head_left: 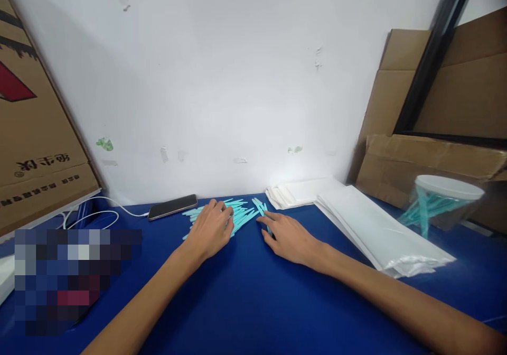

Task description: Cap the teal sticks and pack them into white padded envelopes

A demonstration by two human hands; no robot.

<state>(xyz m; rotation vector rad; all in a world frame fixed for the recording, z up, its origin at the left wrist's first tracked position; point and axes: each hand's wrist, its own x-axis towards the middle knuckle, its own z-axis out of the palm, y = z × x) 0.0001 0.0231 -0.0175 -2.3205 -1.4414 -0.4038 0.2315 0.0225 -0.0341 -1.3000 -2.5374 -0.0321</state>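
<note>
A loose pile of slim teal sticks point(243, 216) lies on the blue tabletop by the wall. My left hand point(213, 227) rests over this pile with its fingers bent down and drawn together; whatever is under the fingertips is hidden. Just right of the pile, my right hand point(289, 237) has its fingers curled around a small bunch of teal sticks point(259, 206). The bunch sticks out beyond the index finger, and a bit of it shows between thumb and index finger.
A phone point(173, 207) on a white cable point(127, 209) lies left of the pile. Folded white plastic bags point(372, 223) lie to the right. Beyond them, a clear container with a white lid point(449, 187) holds teal sticks. Cardboard boxes point(39, 133) flank the blue table point(222, 307).
</note>
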